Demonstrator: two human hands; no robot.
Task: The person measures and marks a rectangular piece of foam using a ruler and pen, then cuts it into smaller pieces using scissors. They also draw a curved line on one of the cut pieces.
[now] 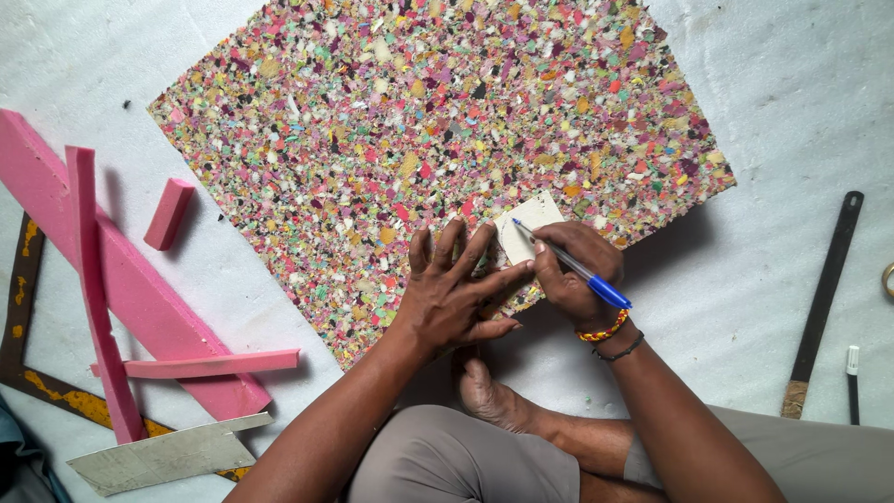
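Observation:
A large multicoloured speckled foam sheet (438, 121) lies on white fabric. Near its front edge rests a small pale cardboard piece (529, 224). My left hand (456, 293) is spread flat on the foam, its fingertips pressing the card's left side. In my right hand (575, 275) is a blue pen (582, 275), gripped with its tip touching the upper left part of the card. Beaded bracelets circle the right wrist.
Pink foam strips (121, 279) and a short pink block (169, 213) lie at the left over a rusty metal square (23, 289). A grey cardboard scrap (158, 456) sits at the lower left. To the right lie a long dark blade (824, 298) and a marker (852, 382).

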